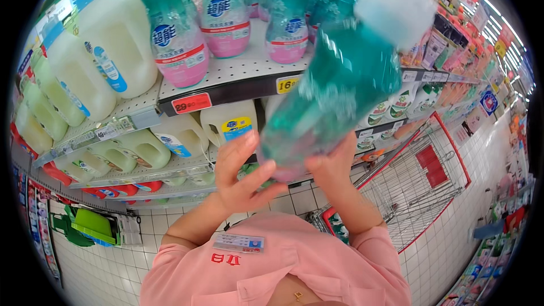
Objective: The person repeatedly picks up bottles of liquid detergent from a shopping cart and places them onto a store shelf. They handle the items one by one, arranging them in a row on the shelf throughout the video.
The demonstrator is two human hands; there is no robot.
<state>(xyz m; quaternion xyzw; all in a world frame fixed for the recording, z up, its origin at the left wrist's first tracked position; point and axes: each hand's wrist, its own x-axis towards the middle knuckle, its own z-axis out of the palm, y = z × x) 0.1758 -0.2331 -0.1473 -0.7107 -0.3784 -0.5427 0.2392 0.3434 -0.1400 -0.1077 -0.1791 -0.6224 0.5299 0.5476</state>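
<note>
A large teal and pink plastic detergent bottle (pixel 335 80) with a frosted white cap is tilted in front of the shelf, its cap end up and to the right, slightly blurred. My right hand (pixel 335 161) holds it near its pink base from the right, the fingers partly hidden behind it. At the base's left side is my left hand (pixel 246 178), its fingers spread; whether the fingertips touch the bottle cannot be told. Behind, on the perforated shelf (pixel 242 70), similar bottles stand upright, among them a large one (pixel 176 38) at the left and a smaller one (pixel 289 25).
White jugs with blue caps (pixel 123 29) stand on the upper left shelf. More jugs (pixel 180 136) fill the shelf below. A wire shopping cart with red edges (pixel 457 148) stands at the right, close to my right arm. Green plastic crates (pixel 93 225) are at the lower left.
</note>
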